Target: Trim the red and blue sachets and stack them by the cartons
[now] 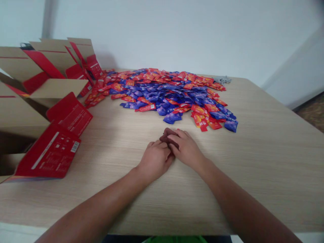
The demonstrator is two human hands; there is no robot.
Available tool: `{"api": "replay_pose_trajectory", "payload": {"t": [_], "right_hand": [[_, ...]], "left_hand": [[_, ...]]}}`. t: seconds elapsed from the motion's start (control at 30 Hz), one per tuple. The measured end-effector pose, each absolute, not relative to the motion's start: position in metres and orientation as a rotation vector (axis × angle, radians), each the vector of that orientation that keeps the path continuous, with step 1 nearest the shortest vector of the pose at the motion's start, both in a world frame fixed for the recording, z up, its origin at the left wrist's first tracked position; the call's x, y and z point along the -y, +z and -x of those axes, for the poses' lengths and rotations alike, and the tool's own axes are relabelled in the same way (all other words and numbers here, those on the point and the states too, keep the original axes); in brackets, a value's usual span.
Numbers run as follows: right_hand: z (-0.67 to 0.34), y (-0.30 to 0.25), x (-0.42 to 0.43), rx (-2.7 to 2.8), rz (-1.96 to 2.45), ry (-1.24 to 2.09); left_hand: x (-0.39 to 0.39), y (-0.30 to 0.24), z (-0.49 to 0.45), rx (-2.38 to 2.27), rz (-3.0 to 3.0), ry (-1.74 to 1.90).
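Observation:
Both my hands rest together on the wooden table, just in front of a big heap of small red and blue packets. My left hand is curled in a loose fist, knuckles up, with nothing visible in it. My right hand lies flat with its fingers stretched over the left hand's fingertips. A sliver of red shows at its far edge, and I cannot tell what it is. The nearest packets lie a short way beyond the fingertips.
Open cardboard cartons with red printed flaps crowd the table's left side. One red flap lies flat near the front left. A grey cloth sits behind the heap. A pale wall stands behind the table.

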State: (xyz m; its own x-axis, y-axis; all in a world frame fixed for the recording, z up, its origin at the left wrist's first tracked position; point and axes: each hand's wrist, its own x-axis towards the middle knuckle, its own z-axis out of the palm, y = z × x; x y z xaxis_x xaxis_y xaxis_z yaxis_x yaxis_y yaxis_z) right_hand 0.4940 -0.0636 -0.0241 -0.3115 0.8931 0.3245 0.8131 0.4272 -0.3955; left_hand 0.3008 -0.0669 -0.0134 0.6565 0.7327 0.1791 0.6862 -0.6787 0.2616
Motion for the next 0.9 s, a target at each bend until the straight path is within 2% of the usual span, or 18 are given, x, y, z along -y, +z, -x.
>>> {"api": "replay_pose_trajectory", "payload": {"t": [0.4,0.73,0.9], "right_hand": [[-0.525,-0.03,0.031,1.97,1.978,0.009],[-0.532,-0.037,0.04,1.821,1.703,-0.079],[-0.513,-0.032,0.051,2.039,1.504,0.062]], "left_hand": [[0.069,-0.009,-0.301,-1.193,-2.731,0.33],[0.067,-0.01,-0.302,-1.192,-2.695,0.371],[0.067,-0.011,-0.303,-1.192,-2.697,0.381]]}}
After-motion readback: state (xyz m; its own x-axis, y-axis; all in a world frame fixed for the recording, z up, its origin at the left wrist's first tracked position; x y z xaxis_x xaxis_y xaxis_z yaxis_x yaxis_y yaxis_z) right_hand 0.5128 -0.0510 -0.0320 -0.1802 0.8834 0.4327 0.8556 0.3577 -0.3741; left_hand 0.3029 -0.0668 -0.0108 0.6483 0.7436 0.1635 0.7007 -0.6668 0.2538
